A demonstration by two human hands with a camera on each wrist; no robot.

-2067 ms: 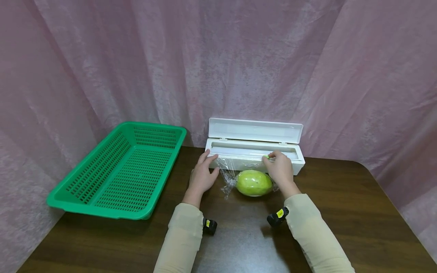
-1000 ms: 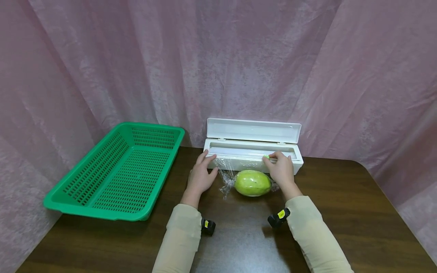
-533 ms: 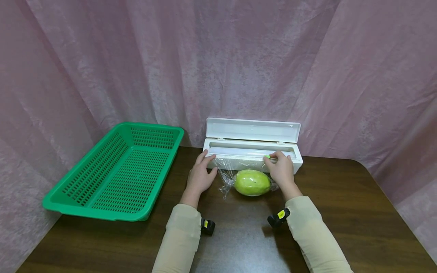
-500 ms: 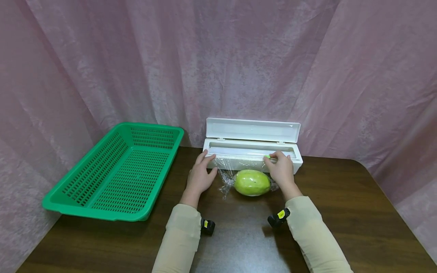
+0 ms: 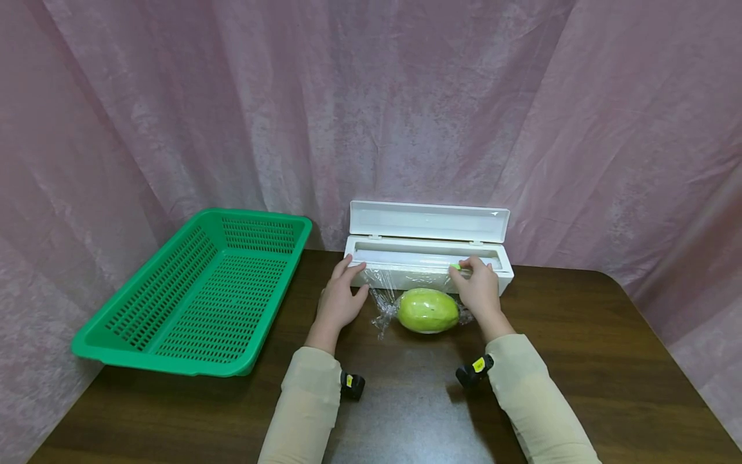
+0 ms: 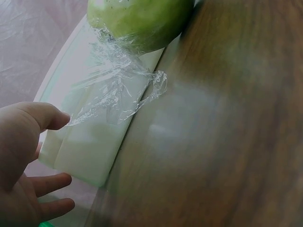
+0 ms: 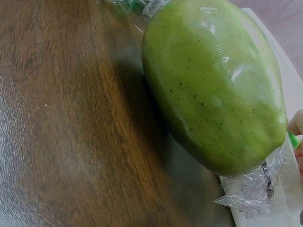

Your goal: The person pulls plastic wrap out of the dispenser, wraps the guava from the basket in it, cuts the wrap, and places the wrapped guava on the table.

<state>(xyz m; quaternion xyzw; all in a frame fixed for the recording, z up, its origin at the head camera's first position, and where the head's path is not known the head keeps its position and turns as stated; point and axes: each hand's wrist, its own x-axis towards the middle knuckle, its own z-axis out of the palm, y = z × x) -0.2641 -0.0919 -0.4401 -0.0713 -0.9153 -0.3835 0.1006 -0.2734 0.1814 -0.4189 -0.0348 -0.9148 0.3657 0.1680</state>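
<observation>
A green, oval, papaya-like fruit (image 5: 428, 311) lies wrapped in clear cling film (image 5: 384, 303) in front of a white cling film dispenser (image 5: 406, 278). From the dispenser's front edge the film runs down to the fruit and bunches at both its ends. My right hand (image 5: 480, 290) pinches a small bright green slider cutter (image 5: 455, 266) on the front edge, right of the middle. At the box's left end my left hand (image 5: 339, 301) rests with fingers spread; in the left wrist view its thumb (image 6: 52, 117) is at the film's edge.
The dispenser's lid (image 5: 429, 221) stands raised against the pink curtain (image 5: 440, 116). A green perforated basket (image 5: 232, 367) is on the left of the brown wooden table (image 5: 406, 412). Each wrist wears a small black camera.
My right hand and the green slider have shifted slightly right along the dispenser's edge. My left hand keeps its place on the box. The head view has drifted a little.
</observation>
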